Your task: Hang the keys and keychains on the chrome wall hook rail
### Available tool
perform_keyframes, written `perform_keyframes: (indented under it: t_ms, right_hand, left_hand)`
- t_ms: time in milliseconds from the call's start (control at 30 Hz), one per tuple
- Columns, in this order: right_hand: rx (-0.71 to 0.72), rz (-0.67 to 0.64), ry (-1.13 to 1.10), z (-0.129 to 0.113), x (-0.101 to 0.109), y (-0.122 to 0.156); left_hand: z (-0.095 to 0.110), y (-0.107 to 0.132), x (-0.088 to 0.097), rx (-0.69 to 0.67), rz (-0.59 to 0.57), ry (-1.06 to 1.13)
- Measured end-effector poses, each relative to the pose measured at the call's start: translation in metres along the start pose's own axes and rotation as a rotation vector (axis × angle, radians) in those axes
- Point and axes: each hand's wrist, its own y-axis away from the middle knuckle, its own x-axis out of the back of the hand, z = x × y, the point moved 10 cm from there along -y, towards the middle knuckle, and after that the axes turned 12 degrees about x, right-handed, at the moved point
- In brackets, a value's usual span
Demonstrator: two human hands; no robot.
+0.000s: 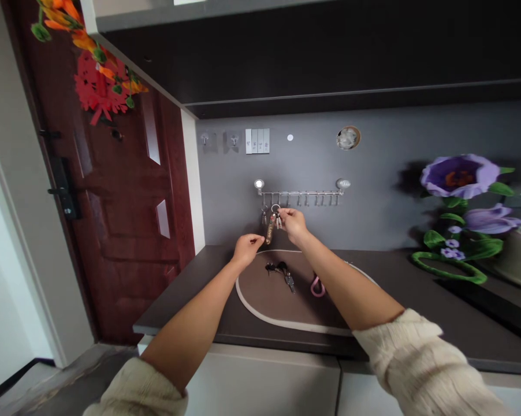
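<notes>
Below hook rail [301, 193]: right hand [294, 224] pinching key bunch [276, 218], left hand [246, 248] pinching its brown tag [269, 232].

We stretch our left arm [200, 315] and right arm [345, 286] forward, forearms bare. Our left hand [246, 249] pinches thumb to fingertips; our right hand [293, 223], at one o'clock from it, keeps its grip pinched too.

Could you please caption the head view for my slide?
Right hand holds keys at the hook rail; left hand beside their tag.
</notes>
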Motion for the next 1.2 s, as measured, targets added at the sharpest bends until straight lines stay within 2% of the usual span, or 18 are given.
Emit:
perform_keyframes:
  t_ms: [200, 467, 633, 833, 1000, 1200]
  right_hand:
    - [-0.065, 0.158, -0.033, 0.007, 0.002, -0.023]
    - [-0.13, 0.281, -0.038, 0.029, 0.002, -0.032]
    - [-0.134, 0.325, 0.008, 0.038, 0.008, -0.036]
    - [-0.127, 0.322, 0.071, 0.045, 0.013, -0.038]
    - [-0.12, 0.267, 0.058, 0.045, 0.009, -0.035]
    - [-0.065, 0.213, 0.101, 0.042, 0.01, -0.033]
  left_hand:
    - [-0.002, -0.001, 0.008, 0.001, 0.091, -0.228]
    - [-0.004, -0.004, 0.011, 0.007, 0.121, -0.335]
    - [-0.005, -0.005, 0.014, 0.026, 0.128, -0.345]
    - [-0.005, -0.005, 0.015, 0.023, 0.119, -0.303]
    - [-0.009, -0.006, 0.015, 0.04, 0.111, -0.255]
    - [-0.022, -0.008, 0.0, 0.104, -0.018, -0.199]
